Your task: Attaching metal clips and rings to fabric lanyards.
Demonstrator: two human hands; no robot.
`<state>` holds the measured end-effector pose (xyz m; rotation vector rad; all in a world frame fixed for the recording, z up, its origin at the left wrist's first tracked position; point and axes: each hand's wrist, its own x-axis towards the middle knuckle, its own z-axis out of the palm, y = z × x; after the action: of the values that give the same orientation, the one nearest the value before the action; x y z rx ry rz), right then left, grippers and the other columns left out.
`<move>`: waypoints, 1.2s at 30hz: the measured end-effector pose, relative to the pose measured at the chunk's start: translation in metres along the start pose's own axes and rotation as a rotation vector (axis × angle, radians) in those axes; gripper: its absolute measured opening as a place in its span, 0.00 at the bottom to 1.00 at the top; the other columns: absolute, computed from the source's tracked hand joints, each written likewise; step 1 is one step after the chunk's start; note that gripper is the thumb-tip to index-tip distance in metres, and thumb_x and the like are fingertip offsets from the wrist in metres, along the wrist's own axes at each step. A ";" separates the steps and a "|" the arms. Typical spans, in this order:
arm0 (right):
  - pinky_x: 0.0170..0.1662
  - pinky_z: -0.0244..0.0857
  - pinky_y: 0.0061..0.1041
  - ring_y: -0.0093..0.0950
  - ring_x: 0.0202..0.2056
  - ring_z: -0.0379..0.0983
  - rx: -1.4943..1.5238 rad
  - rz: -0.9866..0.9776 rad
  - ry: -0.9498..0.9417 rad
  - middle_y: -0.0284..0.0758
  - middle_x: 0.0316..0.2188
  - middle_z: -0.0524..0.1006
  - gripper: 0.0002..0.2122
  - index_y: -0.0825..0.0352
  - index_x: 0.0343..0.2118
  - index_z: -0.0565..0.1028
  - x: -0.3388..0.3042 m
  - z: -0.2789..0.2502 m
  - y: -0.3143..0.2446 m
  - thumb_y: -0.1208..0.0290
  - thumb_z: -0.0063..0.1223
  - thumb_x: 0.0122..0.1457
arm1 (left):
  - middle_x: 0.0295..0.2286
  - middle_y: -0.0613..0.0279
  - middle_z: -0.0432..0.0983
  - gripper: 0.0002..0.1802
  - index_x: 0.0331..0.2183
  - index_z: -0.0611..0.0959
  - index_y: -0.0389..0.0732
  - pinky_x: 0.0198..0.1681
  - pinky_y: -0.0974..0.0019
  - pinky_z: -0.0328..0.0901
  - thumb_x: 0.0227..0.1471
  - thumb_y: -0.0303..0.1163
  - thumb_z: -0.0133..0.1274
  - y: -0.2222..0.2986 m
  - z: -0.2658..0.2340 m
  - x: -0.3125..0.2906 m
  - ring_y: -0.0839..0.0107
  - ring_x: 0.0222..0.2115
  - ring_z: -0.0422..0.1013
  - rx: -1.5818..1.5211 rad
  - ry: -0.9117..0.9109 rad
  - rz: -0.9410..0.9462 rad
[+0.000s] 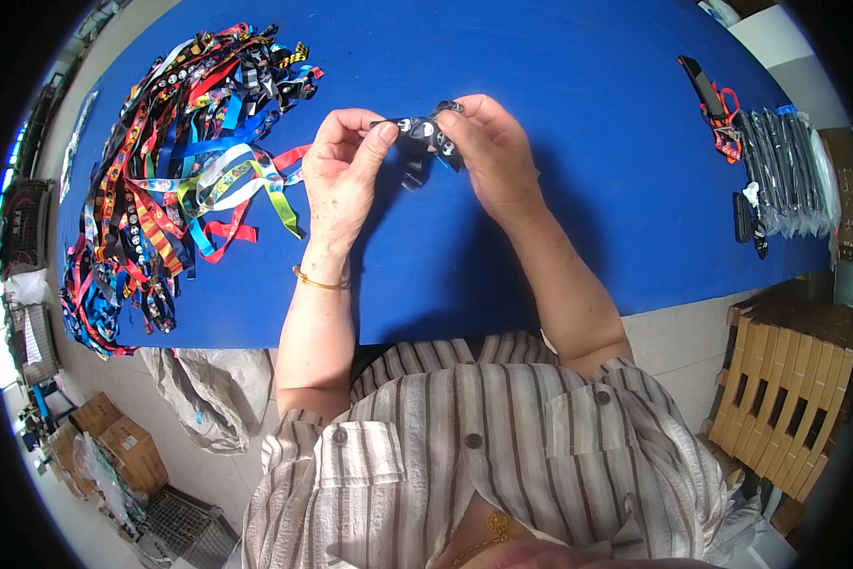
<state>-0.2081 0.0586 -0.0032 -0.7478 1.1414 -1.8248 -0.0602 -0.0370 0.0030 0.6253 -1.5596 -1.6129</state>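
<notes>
Between my two hands, above the blue table, a short black ribbon [417,129] with white printed figures is stretched and folded. My left hand [344,156] pinches its left end between thumb and fingers. At the other end my right hand [488,147] pinches it, with a small loop standing up by the thumb. A dark shiny piece [414,174] hangs below the ribbon. To the left lies a big heap of colourful printed ribbons [161,180]; several loose strands reach toward my left wrist.
The blue table [578,57] spreads beneath my hands. At its right edge lie red-handled scissors [726,123], a dark flat tool [699,85] and a row of plastic-wrapped dark packs [784,171]. Stacked cardboard [782,389] stands lower right; cardboard boxes [132,455] and a whitish sack [203,394] sit lower left.
</notes>
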 end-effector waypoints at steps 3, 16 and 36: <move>0.37 0.66 0.14 0.13 0.32 0.72 -0.038 -0.009 0.000 0.29 0.31 0.78 0.07 0.69 0.38 0.73 -0.001 0.002 0.000 0.70 0.55 0.64 | 0.32 0.69 0.78 0.11 0.37 0.80 0.37 0.39 0.76 0.64 0.60 0.35 0.56 -0.002 0.005 0.002 0.82 0.32 0.70 -0.163 -0.030 -0.085; 0.30 0.65 0.14 0.15 0.28 0.73 -0.155 0.093 -0.025 0.30 0.29 0.78 0.06 0.70 0.36 0.73 -0.003 0.007 -0.005 0.73 0.56 0.61 | 0.30 0.62 0.79 0.14 0.42 0.80 0.32 0.32 0.75 0.69 0.60 0.33 0.55 -0.013 0.001 0.002 0.78 0.27 0.73 -0.274 -0.217 -0.257; 0.36 0.66 0.17 0.15 0.32 0.72 -0.238 0.105 -0.055 0.28 0.29 0.78 0.07 0.68 0.37 0.78 0.002 -0.004 -0.009 0.71 0.55 0.61 | 0.20 0.64 0.74 0.11 0.29 0.78 0.36 0.24 0.70 0.70 0.61 0.32 0.54 -0.007 0.002 0.004 0.80 0.14 0.64 -0.419 -0.173 -0.440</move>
<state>-0.2150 0.0609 0.0036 -0.8518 1.3512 -1.5892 -0.0656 -0.0395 -0.0026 0.6364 -1.1894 -2.2975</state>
